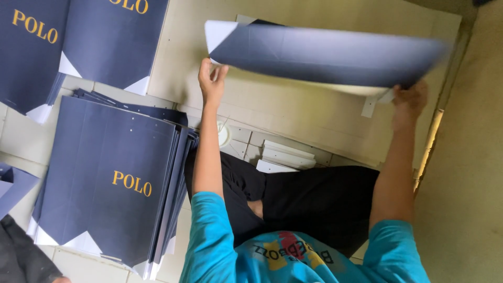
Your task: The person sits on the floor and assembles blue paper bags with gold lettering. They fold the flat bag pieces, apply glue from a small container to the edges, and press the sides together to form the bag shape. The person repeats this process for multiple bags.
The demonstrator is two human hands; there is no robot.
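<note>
Head view: 2 hands [212,78] [408,102] lift blurred, seemingly folded navy sheet [325,55].

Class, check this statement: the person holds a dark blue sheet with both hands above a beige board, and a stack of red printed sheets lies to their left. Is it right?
Not quite. The head view shows the stack of printed sheets is dark blue, not red. The rest holds: the left hand and right hand hold the dark blue sheet above the beige board.

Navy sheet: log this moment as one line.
left hand: holds navy sheet near end | right hand: holds far end | sheet: lifted over beige board, blurred | navy stack: beside left arm
</note>
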